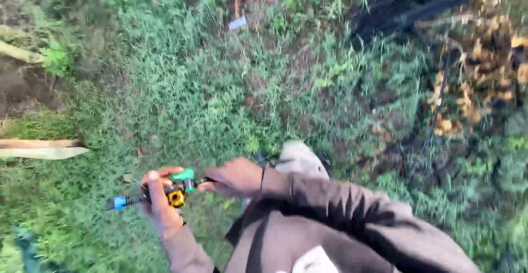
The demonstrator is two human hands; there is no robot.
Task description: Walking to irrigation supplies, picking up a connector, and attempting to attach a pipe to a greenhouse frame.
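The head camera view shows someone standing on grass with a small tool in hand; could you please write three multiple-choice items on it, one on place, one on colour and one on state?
1. Where does the pale wooden plank lie?
A. At the left edge, on the grass
B. Across the person's shoe
C. In the right hand

2. What colour is the tip at the far left end of the small tool?
A. Red
B. Blue
C. White

3. How is the tool held?
A. It lies loose on the grass
B. One hand only holds it
C. Both hands hold it

Answers:
1 A, the plank rests on grass beside the left frame edge.
2 B, the end sticking out past the left hand is blue.
3 C, the left hand wraps the yellow and green middle while the right hand grips the other end.
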